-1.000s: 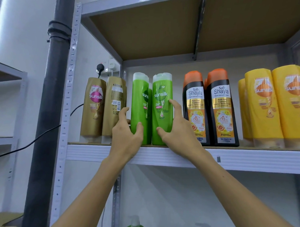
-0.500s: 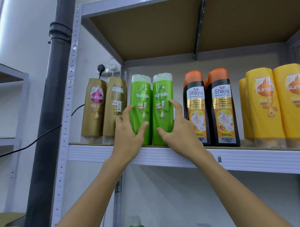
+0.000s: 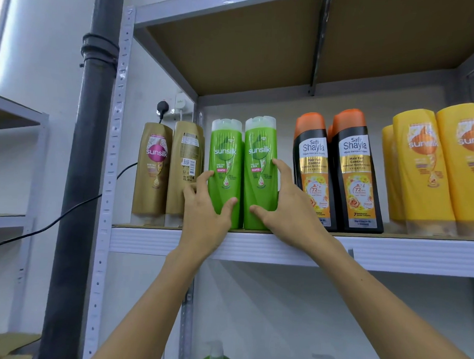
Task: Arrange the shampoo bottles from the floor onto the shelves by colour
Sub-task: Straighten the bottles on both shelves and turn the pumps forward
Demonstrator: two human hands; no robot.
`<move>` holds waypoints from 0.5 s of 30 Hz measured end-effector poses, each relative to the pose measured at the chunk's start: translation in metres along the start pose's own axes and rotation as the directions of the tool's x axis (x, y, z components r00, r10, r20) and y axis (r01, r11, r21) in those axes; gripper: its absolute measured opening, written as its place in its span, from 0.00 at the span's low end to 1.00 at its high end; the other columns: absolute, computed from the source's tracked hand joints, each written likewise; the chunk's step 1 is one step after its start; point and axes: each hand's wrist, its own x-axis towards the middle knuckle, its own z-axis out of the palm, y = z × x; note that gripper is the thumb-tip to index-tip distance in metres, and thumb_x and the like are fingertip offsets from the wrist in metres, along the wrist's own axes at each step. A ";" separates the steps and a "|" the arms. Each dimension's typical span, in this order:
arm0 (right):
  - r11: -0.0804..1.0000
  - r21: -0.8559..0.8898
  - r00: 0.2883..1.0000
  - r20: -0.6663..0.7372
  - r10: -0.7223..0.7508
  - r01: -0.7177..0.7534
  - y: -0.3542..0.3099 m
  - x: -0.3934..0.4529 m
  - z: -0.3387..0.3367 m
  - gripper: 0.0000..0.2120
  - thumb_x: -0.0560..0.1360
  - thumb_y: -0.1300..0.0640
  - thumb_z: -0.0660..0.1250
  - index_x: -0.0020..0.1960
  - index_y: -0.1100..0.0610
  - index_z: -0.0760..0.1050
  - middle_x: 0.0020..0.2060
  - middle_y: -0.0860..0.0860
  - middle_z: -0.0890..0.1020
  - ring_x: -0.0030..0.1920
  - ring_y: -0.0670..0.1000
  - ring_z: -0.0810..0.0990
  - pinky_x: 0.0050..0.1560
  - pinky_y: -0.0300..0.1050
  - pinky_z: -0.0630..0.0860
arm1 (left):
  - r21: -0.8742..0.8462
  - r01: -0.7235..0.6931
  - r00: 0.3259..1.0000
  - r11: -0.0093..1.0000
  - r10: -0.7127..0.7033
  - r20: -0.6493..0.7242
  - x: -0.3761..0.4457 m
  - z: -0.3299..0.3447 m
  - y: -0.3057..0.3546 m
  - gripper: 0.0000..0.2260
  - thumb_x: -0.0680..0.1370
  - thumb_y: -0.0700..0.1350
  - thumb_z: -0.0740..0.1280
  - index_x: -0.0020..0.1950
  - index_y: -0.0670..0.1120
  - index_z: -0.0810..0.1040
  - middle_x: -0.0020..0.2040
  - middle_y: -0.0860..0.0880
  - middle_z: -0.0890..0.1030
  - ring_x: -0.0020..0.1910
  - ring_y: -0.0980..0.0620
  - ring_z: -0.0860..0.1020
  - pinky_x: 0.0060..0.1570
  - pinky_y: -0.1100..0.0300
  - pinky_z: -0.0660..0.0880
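Overhead, brown board (image 3: 262,40) — grey metal shelf (image 3: 389,254), white wall (image 3: 47,52).

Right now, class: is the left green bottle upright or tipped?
Upright. The left green bottle stands base-down on the shelf, cap on top, label facing out, held by the left hand.

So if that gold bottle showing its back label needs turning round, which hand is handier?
Probably the left hand: it grips the left green bottle right beside the back-facing gold bottle. The right hand is farther off.

Black plug (image 3: 162,107) beside dark pipe (image 3: 89,158)
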 end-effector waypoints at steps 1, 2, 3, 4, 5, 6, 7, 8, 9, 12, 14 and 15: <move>1.000 0.003 1.000 0.005 -0.002 0.002 0.000 0.000 0.000 0.47 0.73 0.49 0.75 0.78 0.41 0.46 0.49 0.52 0.80 0.46 0.52 0.80 0.51 0.50 0.77 | -0.004 0.004 1.000 1.000 -0.004 0.001 -0.001 -0.001 0.000 0.29 0.76 0.47 0.73 0.74 0.48 0.65 0.62 0.45 0.68 0.59 0.50 0.70 0.62 0.61 0.65; 1.000 0.004 1.000 0.012 -0.005 0.005 0.000 -0.001 -0.001 0.47 0.74 0.50 0.75 0.79 0.42 0.46 0.44 0.51 0.79 0.42 0.49 0.79 0.45 0.47 0.75 | -0.005 0.005 1.000 1.000 -0.005 0.004 -0.001 0.000 0.000 0.29 0.76 0.47 0.73 0.74 0.48 0.65 0.63 0.45 0.68 0.59 0.51 0.70 0.61 0.61 0.65; 1.000 0.000 1.000 0.019 -0.008 0.008 0.000 -0.001 -0.002 0.46 0.74 0.51 0.75 0.80 0.43 0.46 0.39 0.49 0.77 0.38 0.47 0.77 0.40 0.44 0.73 | -0.006 0.004 1.000 1.000 -0.004 0.005 -0.001 0.000 0.000 0.28 0.76 0.46 0.73 0.74 0.48 0.65 0.63 0.45 0.68 0.59 0.52 0.69 0.61 0.61 0.65; 1.000 -0.005 1.000 0.023 -0.005 0.005 -0.001 -0.002 -0.003 0.46 0.75 0.51 0.74 0.80 0.43 0.47 0.36 0.47 0.75 0.35 0.45 0.75 0.36 0.41 0.69 | -0.006 0.004 1.000 1.000 -0.004 0.002 -0.001 0.000 0.000 0.28 0.76 0.46 0.73 0.73 0.48 0.66 0.63 0.45 0.69 0.59 0.52 0.70 0.60 0.62 0.65; 1.000 -0.008 1.000 0.027 0.004 -0.004 -0.001 -0.003 -0.003 0.45 0.75 0.51 0.74 0.80 0.44 0.47 0.35 0.46 0.73 0.35 0.45 0.74 0.35 0.40 0.68 | -0.006 0.006 1.000 1.000 -0.006 -0.003 -0.002 0.000 -0.001 0.28 0.76 0.46 0.73 0.73 0.48 0.66 0.63 0.45 0.70 0.59 0.51 0.70 0.60 0.62 0.65; 1.000 -0.009 0.999 0.033 0.014 -0.014 -0.001 -0.003 -0.003 0.45 0.75 0.51 0.74 0.81 0.43 0.46 0.35 0.46 0.73 0.35 0.44 0.74 0.36 0.41 0.68 | -0.005 0.007 1.000 1.000 -0.007 -0.008 -0.001 0.001 -0.001 0.27 0.76 0.46 0.73 0.73 0.48 0.66 0.63 0.45 0.71 0.60 0.50 0.71 0.60 0.61 0.66; 1.000 -0.008 0.999 0.040 0.022 -0.022 -0.002 -0.003 -0.003 0.45 0.76 0.50 0.74 0.81 0.43 0.46 0.36 0.47 0.74 0.36 0.44 0.74 0.38 0.42 0.68 | -0.004 0.008 1.000 1.000 -0.008 -0.013 -0.001 0.002 -0.002 0.27 0.76 0.46 0.73 0.72 0.48 0.66 0.63 0.45 0.72 0.61 0.49 0.72 0.61 0.60 0.67; 1.000 -0.007 0.999 0.046 0.027 -0.027 -0.002 -0.003 -0.003 0.46 0.76 0.50 0.74 0.81 0.43 0.46 0.37 0.47 0.75 0.37 0.44 0.74 0.41 0.43 0.69 | -0.006 0.008 1.000 1.000 -0.008 -0.016 0.000 0.002 -0.004 0.27 0.76 0.46 0.73 0.72 0.48 0.67 0.63 0.45 0.73 0.61 0.49 0.73 0.61 0.58 0.69; 1.000 -0.009 0.998 0.051 0.031 -0.030 -0.003 -0.003 -0.003 0.46 0.76 0.50 0.73 0.81 0.43 0.45 0.37 0.46 0.75 0.37 0.43 0.74 0.41 0.44 0.69 | -0.009 0.009 1.000 1.000 -0.010 -0.018 0.000 0.003 -0.004 0.27 0.76 0.46 0.73 0.72 0.48 0.67 0.63 0.45 0.74 0.62 0.48 0.74 0.62 0.56 0.71; 0.999 -0.033 0.998 0.050 0.027 -0.026 -0.005 -0.002 -0.004 0.46 0.76 0.50 0.73 0.81 0.44 0.45 0.35 0.44 0.72 0.36 0.43 0.73 0.40 0.43 0.69 | 0.003 -0.004 1.000 1.000 0.004 -0.029 -0.001 0.002 -0.005 0.28 0.76 0.47 0.73 0.73 0.49 0.66 0.63 0.46 0.76 0.61 0.49 0.75 0.61 0.55 0.72; 0.998 -0.059 0.999 0.035 0.025 -0.023 -0.005 -0.003 -0.003 0.46 0.75 0.50 0.73 0.82 0.46 0.45 0.33 0.45 0.72 0.34 0.44 0.74 0.38 0.44 0.69 | 0.028 -0.038 0.999 0.999 0.039 -0.031 -0.003 0.002 -0.004 0.28 0.77 0.48 0.72 0.75 0.51 0.66 0.61 0.47 0.76 0.59 0.50 0.74 0.60 0.57 0.71; 0.998 -0.064 0.999 0.026 0.028 -0.026 -0.005 -0.003 -0.003 0.46 0.75 0.50 0.73 0.82 0.46 0.46 0.32 0.46 0.72 0.34 0.45 0.74 0.38 0.45 0.70 | 0.043 -0.055 0.998 0.998 0.056 -0.027 -0.004 0.002 -0.003 0.28 0.77 0.48 0.71 0.75 0.52 0.66 0.61 0.46 0.76 0.58 0.50 0.74 0.60 0.57 0.71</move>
